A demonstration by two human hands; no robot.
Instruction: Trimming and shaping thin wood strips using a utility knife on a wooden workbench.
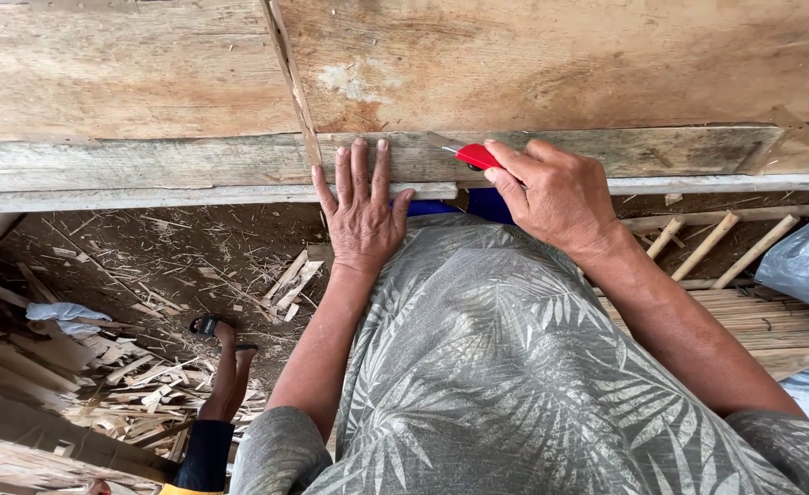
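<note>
Rough wooden bench point(148, 165) fills the top of our view, a worn plank surface with a pale edge rail running straight across from 9 to 3 o'clock. Above it sits a wider weathered board point(560, 64) with a chalky patch near 12 o'clock. No packages, labels or signs that we can make out anywhere.

Our left hand point(360, 206) lies flat on the bench edge, palm down, four fingers close together and pointing to 12 o'clock, thumb point(403, 203) angled out toward 2 o'clock. A thin bamboo strip point(293, 78) runs from just beside that hand up toward 12 o'clock, its long axis nearly vertical with a slight lean to 11.

Our right hand point(551, 192) is just beside the left, toward 3 o'clock. Its fingers are curled in and pinching a red knife point(474, 156). The knife lies on the bench, long axis roughly from 4 to 10 o'clock, with the thin metal blade tip pointing toward 10 o'clock. The back half of the handle is hidden under the fingers.

Below the bench, at 6 o'clock, is our grey leaf-print shirt point(515, 367). Down at 8 o'clock the dirt ground is littered with wood scraps point(138, 376), and another person's foot point(226, 353) in a dark sandal stands among them. A white cloth point(65, 316) lies at 9 o'clock. Over at 3 o'clock we see bamboo sticks point(707, 243) and a grey plastic bag point(808, 257).
</note>
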